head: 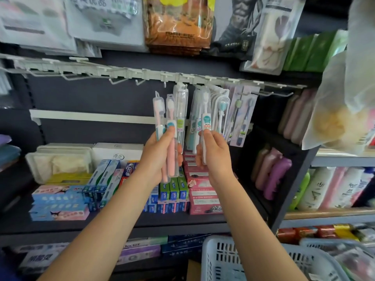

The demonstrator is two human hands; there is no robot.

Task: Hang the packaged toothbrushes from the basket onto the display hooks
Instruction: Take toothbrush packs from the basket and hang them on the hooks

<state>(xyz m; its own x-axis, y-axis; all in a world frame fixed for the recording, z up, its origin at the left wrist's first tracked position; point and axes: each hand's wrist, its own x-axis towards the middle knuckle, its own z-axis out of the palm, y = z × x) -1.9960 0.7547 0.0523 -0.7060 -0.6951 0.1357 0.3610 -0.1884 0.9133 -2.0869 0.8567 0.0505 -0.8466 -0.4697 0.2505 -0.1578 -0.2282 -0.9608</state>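
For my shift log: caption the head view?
Left hand holds pink packaged toothbrushes; right hand lifts a white one toward white display hooks.

Toothbrush packs (205, 122): clear glossy plastic cases, paper labels. Hook rail (142, 75): matt white plastic. Basket (223, 258): white slotted plastic. Toothpaste boxes (172, 191): glossy printed card. Shelf backing (91, 94): dark, matt.

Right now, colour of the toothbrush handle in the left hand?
Pink toothbrush, gripped in the left hand; head view.

Both forearms bare, no sleeves, no watch, no rings; left hand (160, 157), right hand (215, 153) ungloved.
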